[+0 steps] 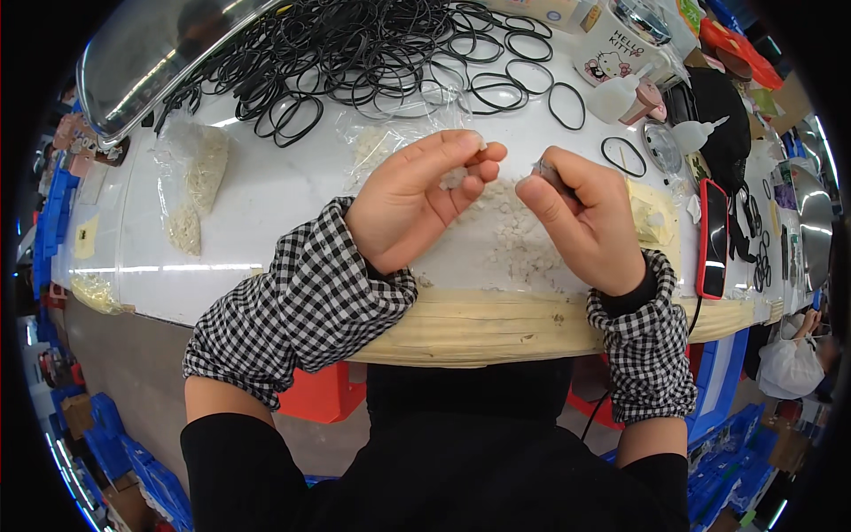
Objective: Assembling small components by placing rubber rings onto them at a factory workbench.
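Observation:
My left hand (pixel 417 195) is raised over the near part of the table, thumb and fingertips pinched on a small whitish piece (pixel 481 142). Across from it, my right hand (pixel 592 222) closes around a small grey tool (pixel 548 174); most of it is hidden in the fingers, so its kind cannot be made out. The two hands are apart. Below and between them lies a loose spread of small off-white pieces (pixel 519 238). Behind my left hand rests a clear plastic bag (pixel 372 142) with more pale pieces.
A heap of black rubber rings (pixel 355 53) covers the far side. Left stands a clear bag of pale pieces (pixel 202 177). Right are a red-edged phone (pixel 713 239), squeeze bottles (pixel 612 99) and a white tub (pixel 616 44). Yellowish tape (pixel 479 328) covers the table's front edge.

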The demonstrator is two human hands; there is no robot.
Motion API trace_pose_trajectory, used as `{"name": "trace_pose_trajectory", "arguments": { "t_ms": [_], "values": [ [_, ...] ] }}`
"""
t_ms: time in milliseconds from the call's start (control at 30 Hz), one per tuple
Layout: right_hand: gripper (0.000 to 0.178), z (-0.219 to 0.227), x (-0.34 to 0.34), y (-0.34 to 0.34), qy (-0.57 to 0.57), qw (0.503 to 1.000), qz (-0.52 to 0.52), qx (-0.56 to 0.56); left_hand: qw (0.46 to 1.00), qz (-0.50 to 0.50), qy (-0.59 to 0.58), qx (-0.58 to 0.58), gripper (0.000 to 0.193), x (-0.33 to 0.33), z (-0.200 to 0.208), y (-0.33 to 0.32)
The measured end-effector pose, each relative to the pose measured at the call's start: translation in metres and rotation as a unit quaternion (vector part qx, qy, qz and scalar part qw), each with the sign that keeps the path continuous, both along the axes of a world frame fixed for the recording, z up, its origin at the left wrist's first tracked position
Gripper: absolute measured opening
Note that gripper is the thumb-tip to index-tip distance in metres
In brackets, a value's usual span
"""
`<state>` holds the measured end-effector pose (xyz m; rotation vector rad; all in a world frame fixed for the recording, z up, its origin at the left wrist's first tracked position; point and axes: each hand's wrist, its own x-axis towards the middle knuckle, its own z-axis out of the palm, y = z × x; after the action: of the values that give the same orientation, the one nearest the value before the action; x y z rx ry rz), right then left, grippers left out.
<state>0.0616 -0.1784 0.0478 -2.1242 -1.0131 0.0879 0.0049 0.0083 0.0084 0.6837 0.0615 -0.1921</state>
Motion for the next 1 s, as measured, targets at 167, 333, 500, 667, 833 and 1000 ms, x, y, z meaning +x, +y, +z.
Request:
{"name": "trace_pose_trajectory", "arguments": {
  "t_ms": [167, 333, 500, 667, 833, 1000],
  "values": [
    [0.019, -0.006, 0.006, -0.002, -0.072, 0.997, -0.001, -0.036, 0.995, 0.075, 0.044, -0.046, 0.018, 0.008, -0.005, 0.005],
    [0.013, -0.014, 0.004, -0.001, -0.100, 0.992, 0.010, -0.080, 0.991, 0.088, 0.075, -0.063, 0.018, 0.008, -0.006, 0.007],
    [0.014, -0.018, 0.005, 0.000, -0.128, 0.984, 0.032, -0.122, 0.991, 0.094, 0.079, -0.061, 0.018, 0.007, -0.005, 0.007],
    [0.015, -0.024, 0.004, 0.005, -0.132, 0.989, 0.008, -0.072, 0.996, 0.069, 0.055, 0.024, 0.018, 0.006, -0.007, 0.004],
    [0.014, -0.015, 0.002, 0.008, -0.029, 0.998, -0.019, 0.056, 0.995, -0.049, 0.033, 0.084, 0.018, 0.001, -0.006, -0.005],
    [0.014, -0.015, -0.004, 0.012, 0.018, 0.993, -0.018, 0.115, 0.995, -0.083, -0.004, 0.046, 0.020, -0.002, -0.008, -0.004]
  ]
}}
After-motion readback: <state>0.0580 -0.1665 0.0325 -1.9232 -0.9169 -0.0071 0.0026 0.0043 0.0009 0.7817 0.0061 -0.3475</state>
